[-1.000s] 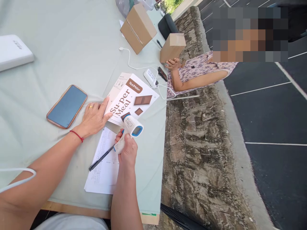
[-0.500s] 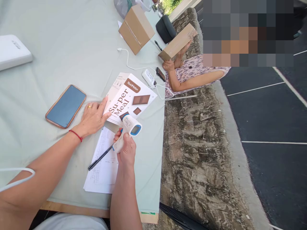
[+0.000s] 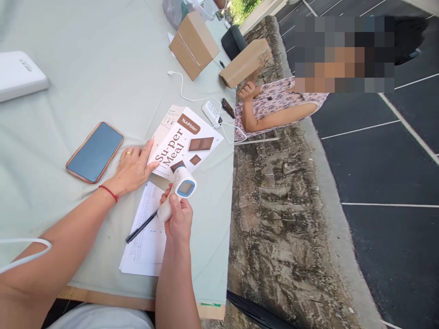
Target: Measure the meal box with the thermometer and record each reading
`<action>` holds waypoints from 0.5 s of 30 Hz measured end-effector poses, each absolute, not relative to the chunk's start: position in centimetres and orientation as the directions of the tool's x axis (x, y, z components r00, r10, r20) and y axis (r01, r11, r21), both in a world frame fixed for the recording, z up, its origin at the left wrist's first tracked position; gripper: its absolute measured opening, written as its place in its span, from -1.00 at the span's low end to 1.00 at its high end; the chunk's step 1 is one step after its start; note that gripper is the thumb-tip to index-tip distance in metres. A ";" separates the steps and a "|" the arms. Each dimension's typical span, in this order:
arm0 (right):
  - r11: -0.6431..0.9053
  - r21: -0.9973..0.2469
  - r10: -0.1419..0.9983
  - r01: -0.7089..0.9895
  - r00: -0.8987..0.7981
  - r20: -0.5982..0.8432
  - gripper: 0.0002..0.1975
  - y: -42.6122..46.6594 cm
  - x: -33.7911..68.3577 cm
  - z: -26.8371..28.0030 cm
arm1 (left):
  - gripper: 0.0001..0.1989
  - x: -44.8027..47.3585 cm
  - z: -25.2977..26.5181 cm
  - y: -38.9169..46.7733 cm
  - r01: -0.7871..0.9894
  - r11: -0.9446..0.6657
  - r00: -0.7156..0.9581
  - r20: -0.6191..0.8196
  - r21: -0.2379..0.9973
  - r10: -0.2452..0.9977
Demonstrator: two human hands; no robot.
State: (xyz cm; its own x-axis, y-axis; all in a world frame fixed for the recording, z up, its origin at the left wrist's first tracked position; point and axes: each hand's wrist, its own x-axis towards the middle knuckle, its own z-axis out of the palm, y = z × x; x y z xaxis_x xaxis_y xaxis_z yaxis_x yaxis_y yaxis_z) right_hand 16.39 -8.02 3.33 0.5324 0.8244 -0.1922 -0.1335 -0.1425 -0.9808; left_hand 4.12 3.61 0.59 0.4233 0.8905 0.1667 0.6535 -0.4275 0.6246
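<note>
Thermometer point(image 3: 178, 194) — a white pistol-shaped infrared type with a blue-ringed display — sits in the right hand point(image 3: 178, 219); the grip is closed round the handle, fingers wrapped, thumb along the near side, head pointing away toward the box point(image 3: 183, 141). Looks like light, hard, smooth plastic; judged easy to carry one-handed, but the lens end and screen are the fragile parts, so the handle is the sensible place to hold it, as now.

Box lies flat on the bench point(image 3: 85, 82), just beyond the thermometer. Printed card, white with brown squares — likely light and stiff on its faces, soft at the corners. Left hand point(image 3: 132, 167) rests open, palm down, thumb touching the box's near-left edge; it clasps nothing.

Near the box:
- paper sheet point(image 3: 147, 237) on its near side, partly under the right hand, a pen point(image 3: 140, 227) lying across it
- phone point(image 3: 95, 152) to its left, beyond the left hand, screen up
- white cable point(image 3: 192, 97) and a small white device on its far side

Another person's hand point(image 3: 247, 91) holds a brown carton point(image 3: 244, 61) well beyond the box.
</note>
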 end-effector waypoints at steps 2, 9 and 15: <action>-0.134 -0.983 0.819 -0.128 0.544 -0.182 -0.53 -8.8 16.3 3.8 | -0.32 4.1 0.6 3.6 0.655 -0.424 0.433 0.149 0.626 0.889; -0.113 -0.991 0.760 -0.068 0.637 -0.130 -0.58 -11.6 17.5 5.3 | -0.31 4.0 0.5 3.9 0.647 -0.427 0.442 0.147 0.631 0.885; -0.121 -0.992 0.723 -0.034 0.682 -0.111 -0.62 -13.8 18.5 5.7 | -0.31 3.8 0.5 4.2 0.635 -0.418 0.441 0.140 0.650 0.886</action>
